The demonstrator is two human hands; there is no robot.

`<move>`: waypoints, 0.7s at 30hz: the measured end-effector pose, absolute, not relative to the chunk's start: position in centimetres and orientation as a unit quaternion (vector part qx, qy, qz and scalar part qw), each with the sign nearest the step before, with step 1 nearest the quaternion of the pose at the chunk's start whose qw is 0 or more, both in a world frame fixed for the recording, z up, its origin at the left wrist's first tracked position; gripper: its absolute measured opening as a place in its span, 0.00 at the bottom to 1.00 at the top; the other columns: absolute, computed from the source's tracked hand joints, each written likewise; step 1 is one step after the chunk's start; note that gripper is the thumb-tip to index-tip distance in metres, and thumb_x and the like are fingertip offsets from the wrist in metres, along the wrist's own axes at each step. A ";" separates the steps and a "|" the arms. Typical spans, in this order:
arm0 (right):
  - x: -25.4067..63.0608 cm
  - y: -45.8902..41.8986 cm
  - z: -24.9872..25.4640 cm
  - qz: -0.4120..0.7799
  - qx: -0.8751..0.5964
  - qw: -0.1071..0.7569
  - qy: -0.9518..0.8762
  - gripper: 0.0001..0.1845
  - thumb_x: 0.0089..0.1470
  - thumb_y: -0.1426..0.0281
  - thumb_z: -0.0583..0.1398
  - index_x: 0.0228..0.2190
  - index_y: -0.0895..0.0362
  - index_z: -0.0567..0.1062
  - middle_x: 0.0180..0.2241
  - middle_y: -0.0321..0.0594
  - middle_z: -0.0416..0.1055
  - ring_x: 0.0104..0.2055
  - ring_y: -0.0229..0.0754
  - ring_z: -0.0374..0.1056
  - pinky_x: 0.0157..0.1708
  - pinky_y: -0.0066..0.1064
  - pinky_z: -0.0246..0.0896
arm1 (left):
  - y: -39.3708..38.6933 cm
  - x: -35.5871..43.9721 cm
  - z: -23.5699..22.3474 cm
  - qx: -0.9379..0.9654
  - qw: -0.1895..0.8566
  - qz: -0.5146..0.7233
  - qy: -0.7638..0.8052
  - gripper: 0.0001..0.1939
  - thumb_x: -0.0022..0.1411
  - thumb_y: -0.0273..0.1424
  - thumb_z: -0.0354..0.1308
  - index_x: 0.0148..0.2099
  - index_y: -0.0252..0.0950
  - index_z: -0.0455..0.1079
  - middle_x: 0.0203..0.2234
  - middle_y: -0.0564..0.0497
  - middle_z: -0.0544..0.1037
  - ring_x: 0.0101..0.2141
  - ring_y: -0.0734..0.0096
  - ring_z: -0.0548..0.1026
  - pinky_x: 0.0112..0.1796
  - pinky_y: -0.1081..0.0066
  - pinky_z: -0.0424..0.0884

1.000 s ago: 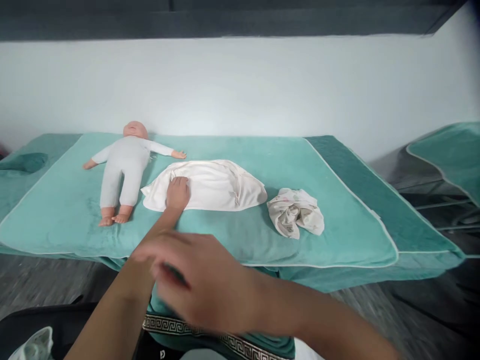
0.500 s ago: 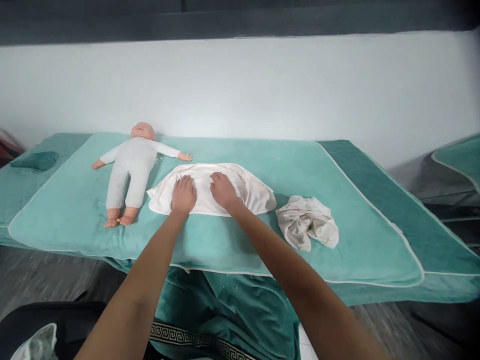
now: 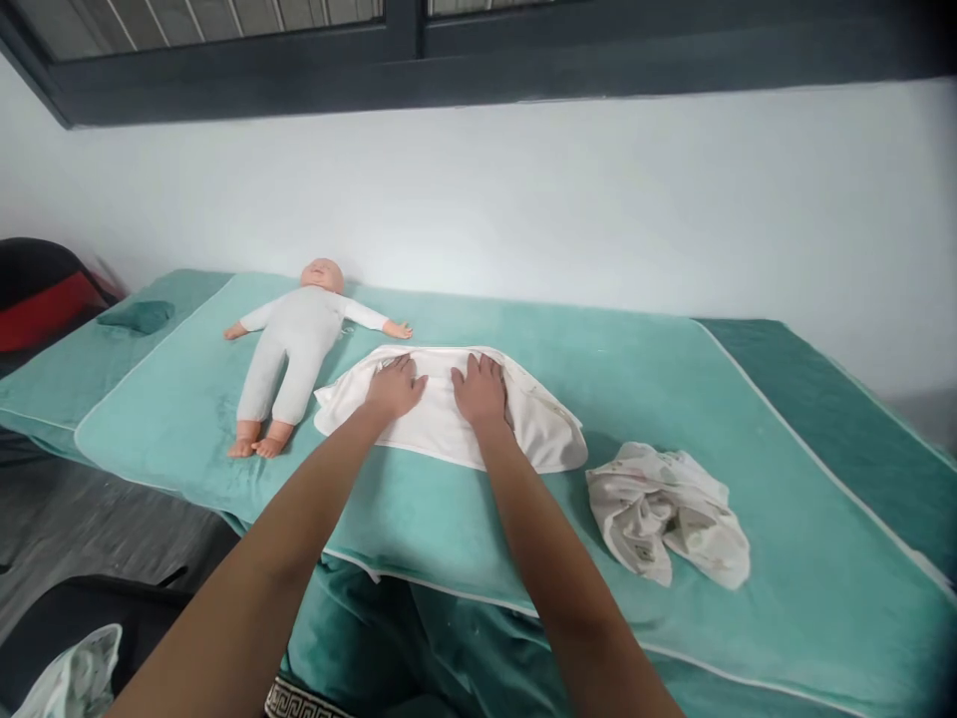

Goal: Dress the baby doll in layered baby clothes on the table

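Note:
A white cloth (image 3: 438,424), folded over with a curved right side, lies on the green bed cover. My left hand (image 3: 396,386) rests palm down on its left half, thumb stretched toward the middle. On the cloth's right half lies my right hand (image 3: 479,389), flat with its fingers pointing away from me. Both hands are open and press on the fabric. To the left a baby doll (image 3: 291,344) in a white suit lies on its back, arms spread. A crumpled, patterned white cloth (image 3: 665,509) sits to the right of the folded one.
The green bed (image 3: 635,369) runs along a white wall (image 3: 478,209) under a dark window frame (image 3: 449,60). A small green pillow (image 3: 139,316) lies at the far left. A black chair (image 3: 82,633) with patterned cloth stands at the lower left, and a black-and-red chair (image 3: 49,309) beyond the bed.
The view has tilted up and turned left, showing more window and the black-and-red chair. My hands lie farther apart on the white cloth, with the right hand shifted rightward and the fingers more spread.

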State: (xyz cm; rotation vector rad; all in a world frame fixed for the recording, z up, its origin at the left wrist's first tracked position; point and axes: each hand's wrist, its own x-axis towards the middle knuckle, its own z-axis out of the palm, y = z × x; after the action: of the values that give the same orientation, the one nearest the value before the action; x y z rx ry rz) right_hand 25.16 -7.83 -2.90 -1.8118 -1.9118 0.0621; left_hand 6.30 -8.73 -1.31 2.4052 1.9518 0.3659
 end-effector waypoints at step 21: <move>26.5 -6.7 -2.7 0.143 -0.702 0.210 -0.665 0.37 0.66 0.57 0.44 0.71 0.55 0.43 0.73 0.45 0.38 0.71 0.59 0.47 0.63 0.50 0.58 | -5.5 6.4 -2.1 0.721 -0.020 0.118 0.683 0.28 0.75 0.38 0.33 0.69 0.36 0.58 0.65 0.44 0.67 0.63 0.56 0.66 0.62 0.57 0.63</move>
State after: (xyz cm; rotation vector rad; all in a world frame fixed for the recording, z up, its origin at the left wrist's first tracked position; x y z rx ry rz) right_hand 26.49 -6.74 -2.68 -1.9531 -1.8485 0.3985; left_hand 6.40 -5.49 -2.07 2.2940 2.1715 0.3753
